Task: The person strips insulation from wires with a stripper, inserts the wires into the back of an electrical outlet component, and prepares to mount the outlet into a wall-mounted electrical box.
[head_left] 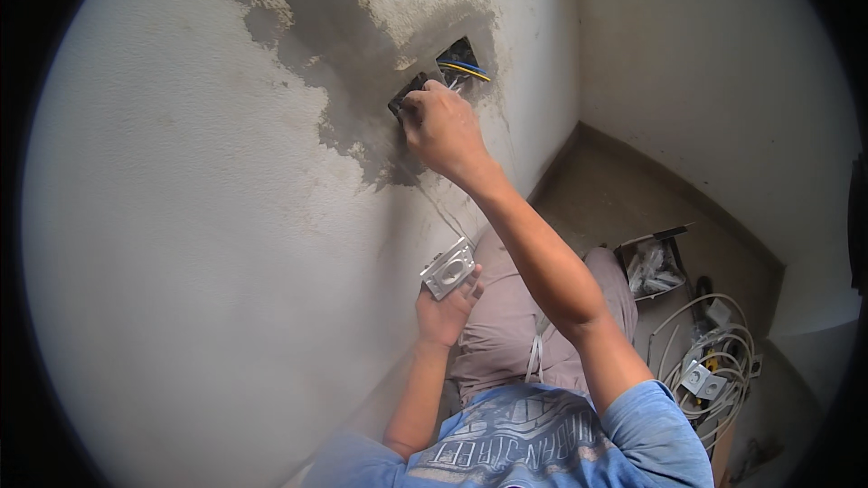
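Note:
My left hand (444, 312) holds a white wall socket (449, 269) with a round recess and a metal mounting frame, low beside the wall. My right hand (441, 126) reaches up to a black double wall box (459, 52) set in grey plaster. Its fingers are bent together at the lower left opening; what they grip, if anything, is hidden. Blue and yellow wires (467, 69) stick out of the upper right opening.
Grey patched plaster (339, 45) covers part of the white wall. On the floor to the right stand an open box (653, 264) with plastic-wrapped parts and a loose coil of pale cable (737, 334). White sockets (703, 380) lie on the coil.

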`<state>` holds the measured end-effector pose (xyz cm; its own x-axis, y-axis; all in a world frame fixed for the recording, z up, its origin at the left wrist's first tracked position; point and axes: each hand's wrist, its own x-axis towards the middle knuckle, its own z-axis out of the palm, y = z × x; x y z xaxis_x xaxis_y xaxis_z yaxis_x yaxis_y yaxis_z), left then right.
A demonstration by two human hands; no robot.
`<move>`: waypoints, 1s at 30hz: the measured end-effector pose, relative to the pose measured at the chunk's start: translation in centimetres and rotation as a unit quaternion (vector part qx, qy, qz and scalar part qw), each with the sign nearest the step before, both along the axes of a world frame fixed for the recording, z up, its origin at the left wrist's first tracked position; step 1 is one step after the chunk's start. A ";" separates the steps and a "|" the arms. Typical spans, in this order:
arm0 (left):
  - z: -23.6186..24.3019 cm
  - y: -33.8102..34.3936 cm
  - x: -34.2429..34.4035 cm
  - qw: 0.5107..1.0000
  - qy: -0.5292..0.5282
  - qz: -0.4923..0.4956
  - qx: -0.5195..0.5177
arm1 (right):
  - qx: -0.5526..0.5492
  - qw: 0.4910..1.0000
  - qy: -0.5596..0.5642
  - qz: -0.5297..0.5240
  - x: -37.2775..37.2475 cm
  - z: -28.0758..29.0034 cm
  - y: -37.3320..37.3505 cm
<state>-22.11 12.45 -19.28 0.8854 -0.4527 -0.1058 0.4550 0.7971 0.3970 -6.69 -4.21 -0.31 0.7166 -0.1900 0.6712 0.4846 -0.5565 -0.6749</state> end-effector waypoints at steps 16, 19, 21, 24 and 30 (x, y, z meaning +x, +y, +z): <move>1.5 -0.3 -0.6 0.992 0.012 0.052 0.111 | 0.040 0.994 -0.100 -0.010 0.3 -1.3 0.3; 1.5 0.3 -0.1 0.993 -0.010 0.058 0.105 | 0.041 0.996 -0.080 -0.014 0.7 -1.0 0.5; 1.1 0.4 -0.1 0.994 -0.026 0.052 0.096 | 0.047 0.997 -0.062 -0.006 0.8 -0.9 0.1; 2.4 0.1 0.1 0.993 -0.064 0.039 0.091 | 0.050 0.998 -0.049 0.008 0.8 -0.7 -0.2; 3.5 0.2 0.3 0.958 -0.213 0.058 0.184 | 0.077 0.995 -0.048 0.033 0.8 -0.1 0.1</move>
